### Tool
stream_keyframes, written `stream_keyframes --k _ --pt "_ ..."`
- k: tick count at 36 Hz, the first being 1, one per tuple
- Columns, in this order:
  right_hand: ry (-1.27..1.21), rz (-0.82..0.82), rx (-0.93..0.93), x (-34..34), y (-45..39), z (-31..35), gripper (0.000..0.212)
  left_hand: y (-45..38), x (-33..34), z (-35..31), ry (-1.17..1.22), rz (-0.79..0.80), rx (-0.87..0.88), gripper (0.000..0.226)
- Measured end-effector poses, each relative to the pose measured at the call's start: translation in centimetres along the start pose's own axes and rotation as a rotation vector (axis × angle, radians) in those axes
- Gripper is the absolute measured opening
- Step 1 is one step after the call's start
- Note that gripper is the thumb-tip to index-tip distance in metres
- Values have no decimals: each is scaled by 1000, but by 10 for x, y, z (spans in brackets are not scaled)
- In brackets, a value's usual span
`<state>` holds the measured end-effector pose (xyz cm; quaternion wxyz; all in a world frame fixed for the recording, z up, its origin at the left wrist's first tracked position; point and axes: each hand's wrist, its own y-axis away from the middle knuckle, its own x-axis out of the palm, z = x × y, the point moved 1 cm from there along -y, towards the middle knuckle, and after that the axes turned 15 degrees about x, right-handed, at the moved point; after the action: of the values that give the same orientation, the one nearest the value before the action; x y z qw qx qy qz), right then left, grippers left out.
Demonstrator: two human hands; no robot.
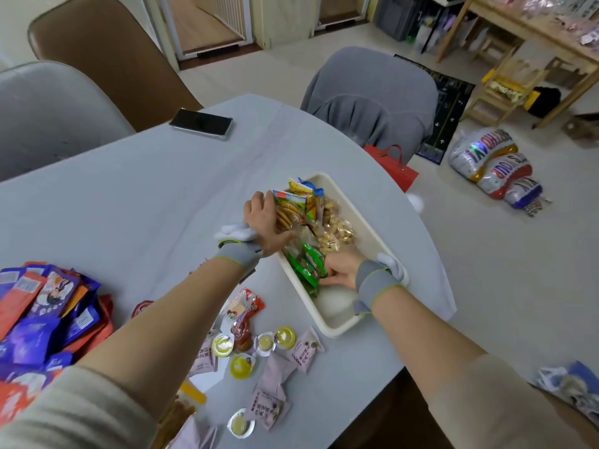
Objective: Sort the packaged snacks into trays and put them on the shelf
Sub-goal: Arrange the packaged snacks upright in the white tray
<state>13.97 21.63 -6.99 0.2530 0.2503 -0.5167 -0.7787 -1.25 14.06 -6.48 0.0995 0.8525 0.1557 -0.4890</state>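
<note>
A cream rectangular tray (363, 218) lies on the grey table and holds several snack packs. My left hand (264, 218) reaches over the tray's left rim and grips a clear biscuit pack (290, 212) standing there. Inside the near half of the tray, my right hand (342, 270) pinches a green packet (308, 264). A bag of pale round snacks (337, 231) fills the tray's middle. Loose pink sachets (275, 380), yellow jelly cups (241, 366) and a red sausage pack (244, 315) lie in front of the tray.
A heap of purple and orange packets (48, 315) sits at the table's left edge. A black phone (201, 123) lies at the far side. Three chairs surround the table: grey (372, 92), brown (107, 56) and grey (48, 108). A red bag (393, 165) and foil balloons (496, 166) are on the floor.
</note>
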Motion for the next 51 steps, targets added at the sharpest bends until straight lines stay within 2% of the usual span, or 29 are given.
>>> stream_keyframes --k 3,11,15,20,24,27,29,31,33,34,36,38,40,41,42,44,48,51 --pt "-85 1 -15 3 -6 3 46 -1 1 -1 4 -12 3 95" --pt "-342 49 20 -9 8 -3 14 0 -8 0 11 9 -9 103" --pt "-436 46 113 -16 17 -9 49 6 -7 -1 33 6 0 99" --pt "-423 212 248 10 17 -22 65 13 -8 -2 149 17 -21 100" --pt "-401 81 182 23 -9 -13 78 17 -13 -3 183 48 -16 94" --pt "-371 96 143 20 -59 -10 92 19 -15 -2 174 66 -28 95" --pt "-333 114 143 29 -19 -5 90 20 -16 -2 174 92 -48 99" --pt "-312 113 165 31 -5 -2 79 19 -20 -2 185 122 -60 101" --pt "-311 140 190 27 2 -7 80 20 -27 -1 218 161 -61 101" --pt "-283 163 189 24 0 -10 76 23 -32 1 243 174 -62 101" --pt "-179 89 147 15 12 -12 59 33 -44 6 283 149 -65 95" --pt "145 -213 -16 14 37 -10 55 55 -56 20 279 58 -95 84" --pt "437 -526 -275 10 61 -2 48 71 -60 34 234 -28 -138 69" --pt "526 -575 -418 19 75 -1 36 87 -61 45 213 -40 -164 61" --pt "560 -567 -544 25 85 3 27 94 -60 49 196 -19 -161 53" --pt "585 -439 -739 55 92 1 17 121 -55 60 177 40 -177 39" --pt "914 -147 -773 117 74 -24 23 176 -34 77 100 133 -276 32" --pt "1242 -84 -803 140 48 -45 34 201 -12 80 63 192 -352 44"
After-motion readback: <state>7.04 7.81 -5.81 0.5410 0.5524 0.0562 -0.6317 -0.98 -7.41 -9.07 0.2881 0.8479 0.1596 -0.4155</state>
